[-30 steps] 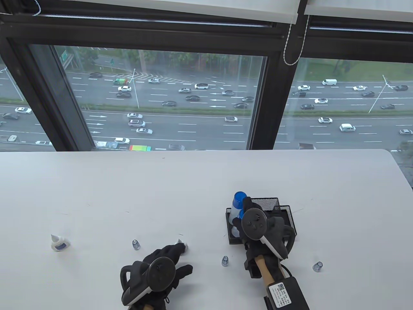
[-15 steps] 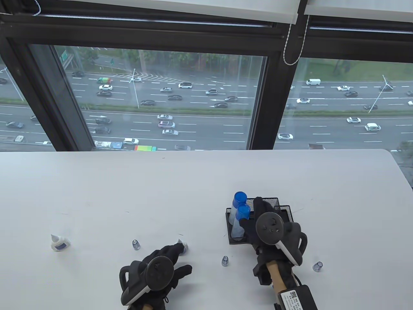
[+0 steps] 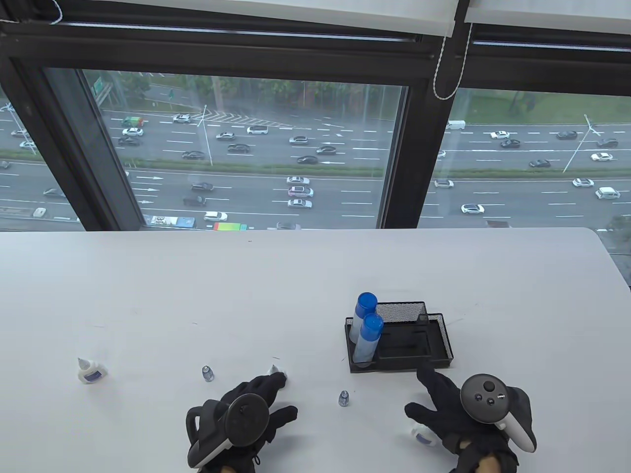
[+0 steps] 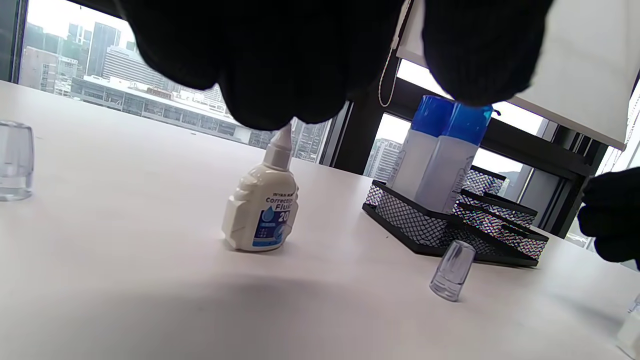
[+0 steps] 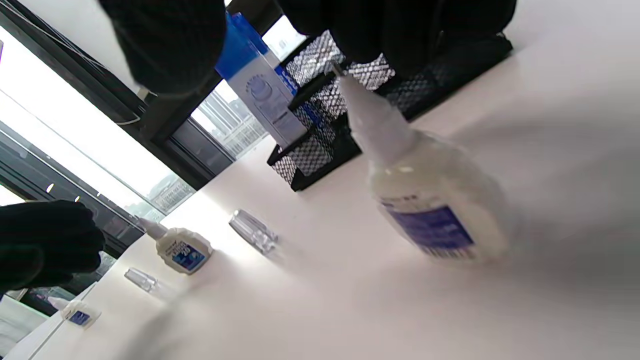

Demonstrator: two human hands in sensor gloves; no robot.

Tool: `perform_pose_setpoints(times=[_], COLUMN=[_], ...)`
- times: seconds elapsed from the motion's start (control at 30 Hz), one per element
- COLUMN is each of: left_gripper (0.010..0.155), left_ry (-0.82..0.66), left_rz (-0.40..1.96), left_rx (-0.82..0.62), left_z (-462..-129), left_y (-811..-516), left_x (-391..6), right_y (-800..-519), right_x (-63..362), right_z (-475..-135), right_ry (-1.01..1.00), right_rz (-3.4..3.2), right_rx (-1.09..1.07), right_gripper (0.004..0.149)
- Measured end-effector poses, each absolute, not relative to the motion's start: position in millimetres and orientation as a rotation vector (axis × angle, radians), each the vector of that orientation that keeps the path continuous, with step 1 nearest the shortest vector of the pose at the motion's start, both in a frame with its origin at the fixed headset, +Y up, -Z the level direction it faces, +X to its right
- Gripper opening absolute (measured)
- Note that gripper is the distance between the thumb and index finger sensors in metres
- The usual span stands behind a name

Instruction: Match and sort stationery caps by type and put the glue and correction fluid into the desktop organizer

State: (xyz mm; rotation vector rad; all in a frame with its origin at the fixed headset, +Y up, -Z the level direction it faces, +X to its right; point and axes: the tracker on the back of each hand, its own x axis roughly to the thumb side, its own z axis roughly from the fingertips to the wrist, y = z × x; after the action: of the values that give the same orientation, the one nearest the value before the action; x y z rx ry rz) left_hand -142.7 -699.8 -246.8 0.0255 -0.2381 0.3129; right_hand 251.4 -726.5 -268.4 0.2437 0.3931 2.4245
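Two blue-capped glue tubes point(image 3: 367, 327) stand in the left end of the black mesh organizer point(image 3: 436, 340). My right hand point(image 3: 424, 394) hovers open in front of it, fingers spread over an uncapped white bottle point(image 3: 423, 437) point(image 5: 430, 200). My left hand point(image 3: 278, 394) lies with fingers stretched out. Its fingertips point(image 4: 280, 100) are at the nozzle of an uncapped correction fluid bottle point(image 4: 262, 210) point(image 3: 273, 370); the thumb is held apart. A second correction fluid bottle point(image 3: 88, 370) stands at the far left. Clear caps point(image 3: 207, 373) point(image 3: 343, 398) sit on the table between them.
The white table point(image 3: 315, 276) runs back to a large window. The organizer's right compartments point(image 3: 409, 342) hold nothing. In the left wrist view one clear cap point(image 4: 452, 270) stands just in front of the organizer point(image 4: 415, 220), another point(image 4: 15, 160) at the left edge.
My right hand let go of the second glue tube, leaving it upright in the organizer. It drew back toward me and to the right, over the white bottle. The left hand stayed put.
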Motion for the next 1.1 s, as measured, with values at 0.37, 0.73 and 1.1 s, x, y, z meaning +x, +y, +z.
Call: perform_pose_setpoints(times=[0.37, 0.73, 1.1], left_gripper=[0.069, 0.067, 0.067], left_ry=[-0.237, -0.235, -0.230], left_rz=[0.303, 0.325, 0.342], left_rx=[0.011, 0.033, 0.035], left_z=[-246, -245, -246], left_y=[-703, -702, -700], left_x=[-141, -142, -144], right_y=[-760, -765, -727], right_x=[251, 247, 217], right_z=[-268, -270, -268], right_ry=[0.676, 0.635, 0.445], right_rz=[2.631, 2.647, 2.578], right_rx=[0.283, 0.257, 0.383], right_gripper=[0.077, 0.064, 0.062])
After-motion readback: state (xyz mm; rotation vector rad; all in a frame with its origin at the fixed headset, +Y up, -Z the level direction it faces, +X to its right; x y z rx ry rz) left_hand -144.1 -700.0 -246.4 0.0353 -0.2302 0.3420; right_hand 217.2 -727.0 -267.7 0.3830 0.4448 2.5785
